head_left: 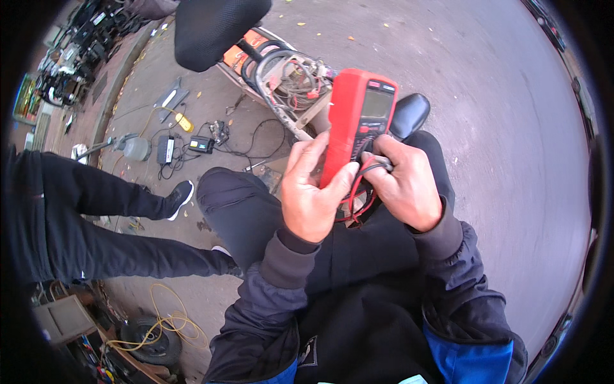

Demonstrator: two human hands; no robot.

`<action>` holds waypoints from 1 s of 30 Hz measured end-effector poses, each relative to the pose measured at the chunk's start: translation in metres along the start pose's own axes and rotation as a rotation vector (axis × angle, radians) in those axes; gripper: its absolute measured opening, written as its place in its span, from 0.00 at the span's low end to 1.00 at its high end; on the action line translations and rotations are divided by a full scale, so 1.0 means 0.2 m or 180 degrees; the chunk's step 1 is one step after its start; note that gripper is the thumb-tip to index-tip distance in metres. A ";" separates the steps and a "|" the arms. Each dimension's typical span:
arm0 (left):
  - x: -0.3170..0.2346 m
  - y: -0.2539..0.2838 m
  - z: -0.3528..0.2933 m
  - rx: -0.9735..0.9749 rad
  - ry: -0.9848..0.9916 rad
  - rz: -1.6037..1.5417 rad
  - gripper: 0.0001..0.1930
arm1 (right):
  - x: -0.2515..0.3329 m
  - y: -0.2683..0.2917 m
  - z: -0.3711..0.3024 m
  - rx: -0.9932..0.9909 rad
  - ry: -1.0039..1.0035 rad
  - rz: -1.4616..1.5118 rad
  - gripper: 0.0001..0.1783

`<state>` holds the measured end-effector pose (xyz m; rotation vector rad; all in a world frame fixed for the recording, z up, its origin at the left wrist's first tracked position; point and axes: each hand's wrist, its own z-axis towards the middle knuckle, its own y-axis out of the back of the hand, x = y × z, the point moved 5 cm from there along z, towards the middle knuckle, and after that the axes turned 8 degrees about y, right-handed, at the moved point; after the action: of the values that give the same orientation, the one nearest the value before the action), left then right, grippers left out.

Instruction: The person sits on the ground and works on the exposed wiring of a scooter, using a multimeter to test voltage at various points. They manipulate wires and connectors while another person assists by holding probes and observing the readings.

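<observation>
A red multimeter (343,121) with a grey display is held up over my lap, its face turned to the right. My left hand (311,192) wraps round its lower left side, thumb on the front edge. At its lower front, my right hand (404,182) is closed on the red and black test leads (369,171), fingers close to the dial. The dial is mostly hidden by that hand. Loops of the leads hang below the meter between my hands. The lead tips cannot be made out.
Ahead stands a scooter frame (272,80) with exposed wiring and a black seat (217,32). On the ground left lie black power adapters (202,144), cables and a yellow device (184,122). A person in dark trousers (96,192) stands at left, near a tyre (150,342) and yellow cord (182,313).
</observation>
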<state>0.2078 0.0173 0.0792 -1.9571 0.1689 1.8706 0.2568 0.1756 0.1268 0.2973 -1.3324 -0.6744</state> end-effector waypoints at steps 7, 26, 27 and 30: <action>0.03 0.01 0.03 0.0275 0.0630 -0.0827 0.27 | 0.04 -0.03 0.00 -0.0119 0.1023 -0.0686 0.12; 0.04 0.01 -0.02 -0.0009 0.0081 -0.1034 0.22 | 0.03 -0.06 0.00 -0.0013 -0.0088 0.0185 0.13; 0.05 0.02 -0.01 0.0009 0.0170 -0.1099 0.22 | 0.03 -0.04 0.00 -0.0097 -0.0034 0.0299 0.13; 0.08 0.08 0.08 0.0266 0.0700 -0.1647 0.28 | 0.07 0.05 -0.03 -0.0345 0.0196 0.0749 0.10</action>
<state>0.1889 0.0110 0.0596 -1.9150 -0.1790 1.2995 0.2670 0.1746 0.1425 0.0713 -1.2440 -0.5326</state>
